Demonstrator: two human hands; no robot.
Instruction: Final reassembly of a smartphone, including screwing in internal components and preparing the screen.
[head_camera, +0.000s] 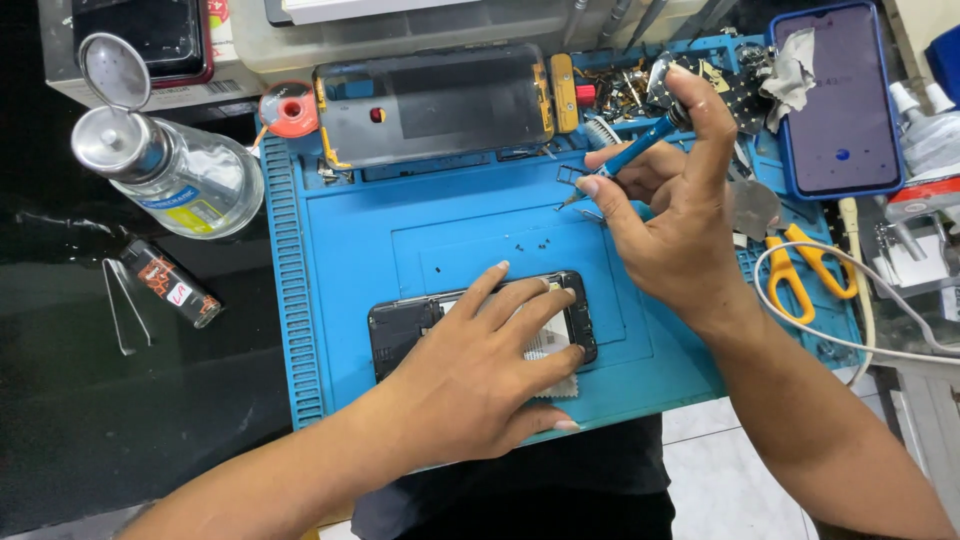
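Blue rubber mat (340, 250) covers the surface, and an opened phone (400, 325) lies on its near half under the flat, spread left hand (480, 375), which pins it down. The right hand (670, 215) pinches a blue screwdriver (640, 145), tip down over the mat near tiny loose screws (520, 248). This looks like unscrewing work; the tip must meet a screw squarely. A back cover (435, 100), yellow scissors (800, 265) and a white cable (850, 340) crowd the edges.

Two bare forearms, no sleeves, hands with longish pale fingernails, dark clothing below
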